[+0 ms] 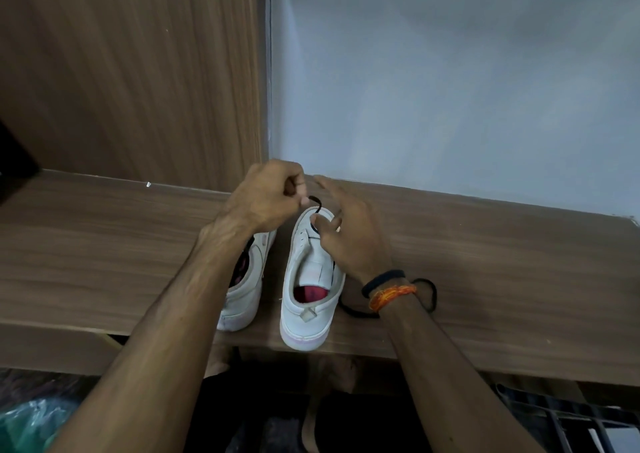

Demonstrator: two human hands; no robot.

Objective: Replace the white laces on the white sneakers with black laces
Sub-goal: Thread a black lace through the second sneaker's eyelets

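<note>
Right now, head view only: two white sneakers are sitting side by side on the wooden table [485, 244], heels toward the person, toes toward the wall [450, 88]. The left hand [270, 196] is curling into a fist w/ its grip pinching the free end of the black lace [317, 204] and holding it up above the toe of the right sneaker [304, 279]. The right hand [349, 241] is resting on that shoe's far side, thumb and forefinger clamping on the lace near the lowest eyelets while the other fingers are splaying out straight. The rest of the black lace is trailing off the shoe's right side and looping on the table behind the right wrist, which is wearing a black band and an orange thread [393, 295]. No white lace is showing on this shoe; upper eyelets are looking bare. The left sneaker [247, 279] is lying partly under the left forearm; something dark is showing near its opening, can't tell if it's lacing. Judging by this, threading is at the bottom eyelets of the right sneaker, early on. Next move prob. needs the slack drawn through, both ends evened, then the tip aimed at the next eyelet across.
</note>
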